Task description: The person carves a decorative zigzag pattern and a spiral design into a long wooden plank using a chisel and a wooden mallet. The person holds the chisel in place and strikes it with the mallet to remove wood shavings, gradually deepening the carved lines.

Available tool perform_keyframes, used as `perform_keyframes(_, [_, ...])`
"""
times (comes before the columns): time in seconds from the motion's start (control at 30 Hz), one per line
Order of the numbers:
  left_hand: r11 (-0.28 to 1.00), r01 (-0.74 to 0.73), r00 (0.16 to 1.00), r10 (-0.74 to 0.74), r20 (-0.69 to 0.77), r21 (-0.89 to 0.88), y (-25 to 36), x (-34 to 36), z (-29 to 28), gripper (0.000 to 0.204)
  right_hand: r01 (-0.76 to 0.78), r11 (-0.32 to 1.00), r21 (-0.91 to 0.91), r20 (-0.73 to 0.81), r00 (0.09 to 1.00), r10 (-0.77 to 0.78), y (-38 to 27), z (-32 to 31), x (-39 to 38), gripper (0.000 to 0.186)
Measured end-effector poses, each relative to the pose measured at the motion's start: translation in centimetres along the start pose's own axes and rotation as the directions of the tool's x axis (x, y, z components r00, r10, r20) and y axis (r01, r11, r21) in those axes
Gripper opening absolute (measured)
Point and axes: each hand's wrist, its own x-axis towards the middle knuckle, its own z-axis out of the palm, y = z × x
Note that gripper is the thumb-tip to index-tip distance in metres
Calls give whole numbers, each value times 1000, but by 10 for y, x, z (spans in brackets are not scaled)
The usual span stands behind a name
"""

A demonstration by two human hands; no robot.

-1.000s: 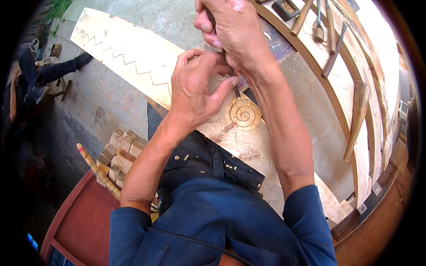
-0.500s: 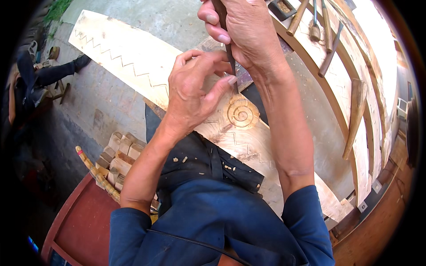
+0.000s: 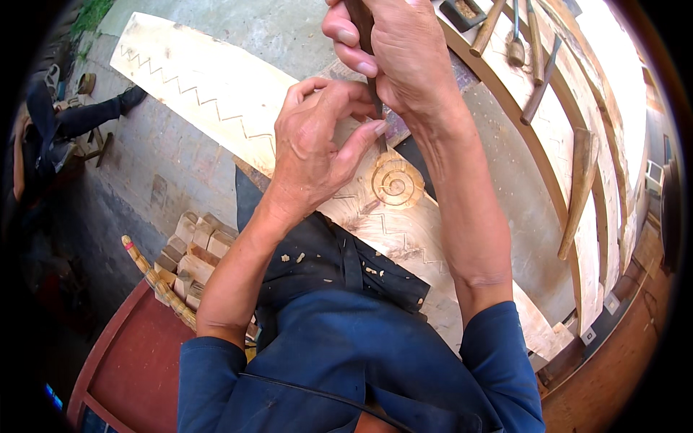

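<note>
A long pale wooden board (image 3: 209, 86) lies across my lap, with a zigzag line cut along it and a carved spiral (image 3: 396, 182) near its middle. My right hand (image 3: 393, 50) is closed around the handle of a chisel (image 3: 374, 97) held upright, its blade coming down at the spiral's upper left edge. My left hand (image 3: 317, 144) rests on the board beside the spiral, thumb and fingers pinched around the lower part of the chisel blade. Wood chips lie on my dark apron.
A curved wooden frame (image 3: 548, 180) runs along the right, with several hand tools (image 3: 516, 36) and a wooden mallet (image 3: 577, 187) lying on it. Stacked wood blocks (image 3: 191, 249) and a turned spindle (image 3: 155, 278) sit lower left. Another person (image 3: 65, 123) sits at far left.
Both hands and the chisel have shifted slightly up and right relative to the spiral; the grip is unchanged.
</note>
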Motion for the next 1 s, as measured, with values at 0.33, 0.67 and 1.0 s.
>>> perform_keyframes(0.33, [1000, -11, 1000, 11, -12, -14, 1, 2, -1, 27, 5, 1000, -4, 1, 1000, -5, -5, -1, -1, 39])
perform_keyframes(0.67, [1000, 5, 1000, -6, -17, -24, 0, -1, 0, 27, -21, 999, -26, 2, 1000, 21, -1, 2, -4, 40])
perform_keyframes(1.0, [999, 50, 995, -51, -83, -21, 1, 0, -3, 31, -123, 991, -47, -10, 992, 122, 14, 8, 1, 39])
